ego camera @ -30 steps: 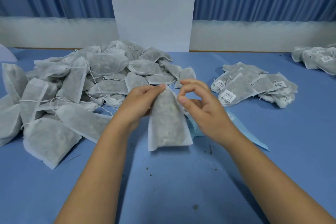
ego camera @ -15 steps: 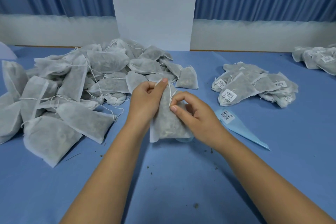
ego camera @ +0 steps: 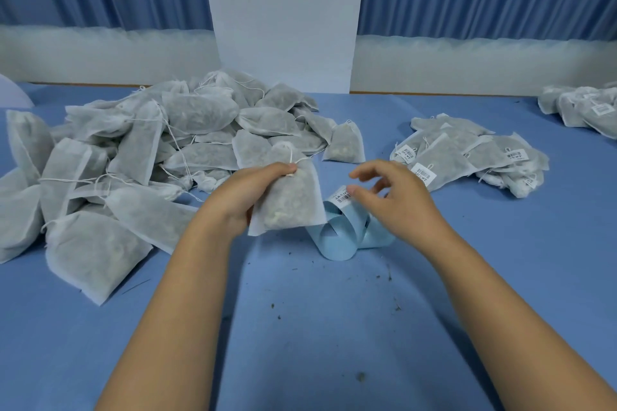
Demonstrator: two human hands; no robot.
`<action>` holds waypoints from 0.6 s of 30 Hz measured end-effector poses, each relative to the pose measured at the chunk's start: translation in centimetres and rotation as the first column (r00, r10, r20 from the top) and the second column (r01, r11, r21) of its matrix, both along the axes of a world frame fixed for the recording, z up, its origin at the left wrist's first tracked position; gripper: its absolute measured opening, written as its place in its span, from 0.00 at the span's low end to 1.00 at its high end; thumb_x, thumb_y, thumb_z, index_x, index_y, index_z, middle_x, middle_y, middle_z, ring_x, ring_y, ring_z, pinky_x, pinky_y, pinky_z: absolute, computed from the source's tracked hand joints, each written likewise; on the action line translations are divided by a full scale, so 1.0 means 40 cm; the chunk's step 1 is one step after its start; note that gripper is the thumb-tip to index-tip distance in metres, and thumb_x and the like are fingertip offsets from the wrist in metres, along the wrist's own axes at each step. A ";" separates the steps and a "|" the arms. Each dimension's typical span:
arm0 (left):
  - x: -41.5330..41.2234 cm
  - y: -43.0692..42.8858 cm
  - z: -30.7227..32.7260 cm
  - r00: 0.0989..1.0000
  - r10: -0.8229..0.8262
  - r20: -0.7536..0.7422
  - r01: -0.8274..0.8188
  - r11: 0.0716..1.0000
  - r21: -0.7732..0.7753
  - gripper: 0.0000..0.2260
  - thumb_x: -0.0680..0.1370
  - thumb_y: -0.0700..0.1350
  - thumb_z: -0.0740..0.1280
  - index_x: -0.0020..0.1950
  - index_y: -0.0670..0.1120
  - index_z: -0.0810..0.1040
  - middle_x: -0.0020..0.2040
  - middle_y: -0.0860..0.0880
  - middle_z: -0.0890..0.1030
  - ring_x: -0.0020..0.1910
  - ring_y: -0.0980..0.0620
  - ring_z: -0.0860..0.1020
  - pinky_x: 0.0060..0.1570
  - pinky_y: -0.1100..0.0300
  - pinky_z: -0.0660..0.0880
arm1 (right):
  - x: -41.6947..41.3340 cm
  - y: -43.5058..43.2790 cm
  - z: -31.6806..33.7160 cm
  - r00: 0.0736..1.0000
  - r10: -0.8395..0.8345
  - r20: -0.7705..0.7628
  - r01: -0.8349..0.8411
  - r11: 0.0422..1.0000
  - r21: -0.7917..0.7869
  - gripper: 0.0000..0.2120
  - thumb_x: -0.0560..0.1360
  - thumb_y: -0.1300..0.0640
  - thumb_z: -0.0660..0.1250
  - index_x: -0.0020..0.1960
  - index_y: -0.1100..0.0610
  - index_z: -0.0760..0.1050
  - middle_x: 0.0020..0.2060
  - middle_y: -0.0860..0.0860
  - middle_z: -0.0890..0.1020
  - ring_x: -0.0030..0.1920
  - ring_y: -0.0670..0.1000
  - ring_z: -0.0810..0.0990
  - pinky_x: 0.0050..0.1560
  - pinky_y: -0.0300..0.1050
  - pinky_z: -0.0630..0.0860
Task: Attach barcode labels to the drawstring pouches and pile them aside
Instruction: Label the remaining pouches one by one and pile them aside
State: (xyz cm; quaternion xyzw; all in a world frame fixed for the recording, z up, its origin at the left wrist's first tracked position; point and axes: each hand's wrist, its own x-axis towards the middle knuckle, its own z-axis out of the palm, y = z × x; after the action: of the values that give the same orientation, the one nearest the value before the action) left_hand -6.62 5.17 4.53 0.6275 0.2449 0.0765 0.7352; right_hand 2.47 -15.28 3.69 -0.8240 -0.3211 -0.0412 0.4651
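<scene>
A pouch [ego camera: 293, 197] is gripped near its drawstring by the left hand [ego camera: 247, 193]. At its 3 o'clock, a barcode label [ego camera: 342, 197] on the blue backing strip [ego camera: 337, 240] is touched by the thumb of the right hand [ego camera: 397, 203], whose fingers are loosely spread. Labelled pouches [ego camera: 467, 157] are piled at 2 o'clock.

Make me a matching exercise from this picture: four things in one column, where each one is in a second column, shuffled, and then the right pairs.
Things
1. unlabelled pouch pile
2. held pouch
3. light blue label strip
4. nearer labelled pouch pile

Places
A. gripped in the left hand
B. on the table, to the right of the right hand
C. curled on the table between the two hands
D. on the table, to the left of both hands

Pairs: 1-D, 2-A, 3-C, 4-B.
</scene>
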 end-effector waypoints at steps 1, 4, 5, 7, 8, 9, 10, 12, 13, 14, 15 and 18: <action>0.000 0.004 -0.003 1.000 -0.013 -0.026 0.012 0.999 -0.030 0.09 0.74 0.50 0.74 0.48 0.46 0.84 0.41 0.49 0.86 0.37 0.53 0.84 0.36 0.62 0.78 | 0.005 0.000 -0.011 1.000 -0.009 -0.005 0.009 0.995 -0.096 0.09 0.72 0.52 0.74 0.48 0.43 0.76 0.46 0.45 0.77 0.40 0.40 0.74 0.42 0.30 0.67; 0.006 -0.004 -0.015 0.995 -0.080 -0.067 0.073 0.992 -0.103 0.08 0.75 0.49 0.73 0.49 0.46 0.84 0.41 0.50 0.86 0.38 0.54 0.84 0.36 0.64 0.80 | 0.010 0.009 -0.036 1.000 0.001 0.022 0.004 0.973 -0.230 0.13 0.71 0.52 0.75 0.53 0.47 0.76 0.42 0.44 0.74 0.39 0.40 0.71 0.44 0.37 0.66; 0.010 -0.010 -0.020 0.991 -0.109 -0.078 0.099 0.988 -0.121 0.09 0.75 0.49 0.73 0.52 0.46 0.84 0.44 0.48 0.86 0.42 0.53 0.85 0.43 0.62 0.81 | 0.010 0.012 -0.037 1.000 0.006 0.027 0.000 0.974 -0.225 0.14 0.71 0.53 0.75 0.54 0.47 0.76 0.41 0.44 0.74 0.39 0.40 0.71 0.44 0.37 0.66; 0.016 -0.022 -0.029 0.983 -0.155 -0.098 0.138 0.978 -0.159 0.12 0.75 0.49 0.73 0.55 0.45 0.84 0.49 0.46 0.86 0.49 0.49 0.83 0.55 0.56 0.79 | 0.012 0.012 -0.037 1.000 0.008 0.022 -0.003 0.979 -0.204 0.15 0.70 0.55 0.76 0.53 0.47 0.76 0.40 0.43 0.74 0.38 0.42 0.72 0.45 0.38 0.68; 0.019 -0.026 -0.032 0.981 -0.168 -0.101 0.148 0.973 -0.177 0.11 0.75 0.49 0.73 0.54 0.45 0.84 0.50 0.46 0.86 0.49 0.48 0.83 0.55 0.55 0.78 | 0.014 0.011 -0.038 1.000 0.007 0.011 -0.005 0.981 -0.195 0.15 0.70 0.56 0.76 0.52 0.46 0.75 0.39 0.43 0.74 0.38 0.42 0.72 0.45 0.39 0.69; 0.022 -0.029 -0.033 0.980 -0.175 -0.099 0.153 0.968 -0.197 0.10 0.75 0.50 0.72 0.52 0.46 0.84 0.49 0.46 0.85 0.47 0.49 0.83 0.52 0.56 0.79 | 0.016 0.009 -0.039 1.000 0.008 -0.009 -0.010 0.983 -0.183 0.16 0.70 0.56 0.77 0.52 0.45 0.75 0.39 0.44 0.75 0.36 0.42 0.72 0.44 0.39 0.70; 0.024 -0.031 -0.034 0.980 -0.174 -0.094 0.149 0.963 -0.227 0.09 0.75 0.50 0.72 0.51 0.47 0.84 0.48 0.47 0.85 0.43 0.51 0.83 0.47 0.58 0.79 | 0.018 0.009 -0.040 0.999 0.014 -0.042 -0.021 0.986 -0.165 0.16 0.69 0.58 0.77 0.51 0.45 0.75 0.38 0.44 0.75 0.35 0.42 0.72 0.43 0.38 0.71; 0.027 -0.032 -0.037 0.983 -0.163 -0.083 0.131 0.943 -0.306 0.12 0.74 0.51 0.72 0.55 0.48 0.83 0.52 0.48 0.84 0.37 0.53 0.82 0.36 0.62 0.79 | 0.020 0.007 -0.039 0.991 0.050 -0.125 -0.063 0.992 -0.107 0.16 0.69 0.60 0.77 0.50 0.46 0.77 0.35 0.45 0.75 0.31 0.41 0.71 0.39 0.35 0.71; 0.026 -0.031 -0.038 0.983 -0.167 -0.072 0.134 0.931 -0.338 0.17 0.73 0.51 0.72 0.60 0.49 0.82 0.57 0.48 0.82 0.34 0.54 0.81 0.33 0.64 0.78 | 0.020 0.006 -0.039 0.985 0.076 -0.155 -0.089 0.993 -0.080 0.16 0.69 0.62 0.77 0.50 0.47 0.77 0.34 0.45 0.75 0.29 0.41 0.71 0.38 0.34 0.70; 0.026 -0.029 -0.040 0.982 -0.182 -0.057 0.149 0.918 -0.368 0.23 0.71 0.52 0.73 0.66 0.48 0.80 0.60 0.47 0.81 0.33 0.55 0.80 0.30 0.65 0.77 | 0.021 0.006 -0.038 0.980 0.100 -0.174 -0.112 0.992 -0.058 0.15 0.69 0.63 0.77 0.50 0.48 0.78 0.33 0.46 0.75 0.29 0.41 0.70 0.37 0.34 0.70; 0.026 -0.028 -0.039 0.979 -0.201 -0.033 0.171 0.899 -0.403 0.28 0.70 0.52 0.72 0.69 0.47 0.77 0.60 0.46 0.81 0.31 0.55 0.80 0.28 0.65 0.76 | 0.020 0.005 -0.038 0.975 0.122 -0.185 -0.132 0.991 -0.038 0.14 0.69 0.64 0.77 0.49 0.49 0.79 0.33 0.47 0.75 0.29 0.41 0.69 0.36 0.33 0.70; 0.020 -0.027 -0.033 0.968 -0.245 0.054 0.238 0.831 -0.503 0.28 0.70 0.50 0.71 0.69 0.44 0.76 0.51 0.46 0.83 0.29 0.54 0.81 0.25 0.65 0.76 | 0.016 0.008 -0.037 0.969 0.168 -0.182 -0.165 0.986 0.033 0.12 0.69 0.64 0.77 0.46 0.51 0.80 0.32 0.47 0.75 0.30 0.43 0.70 0.37 0.34 0.71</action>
State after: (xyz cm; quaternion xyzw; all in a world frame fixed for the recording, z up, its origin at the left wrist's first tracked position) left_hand -5.81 4.09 3.20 0.4391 0.1796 -0.0877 0.8759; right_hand 3.09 -14.97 2.19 -0.7902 -0.3443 0.0715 0.5019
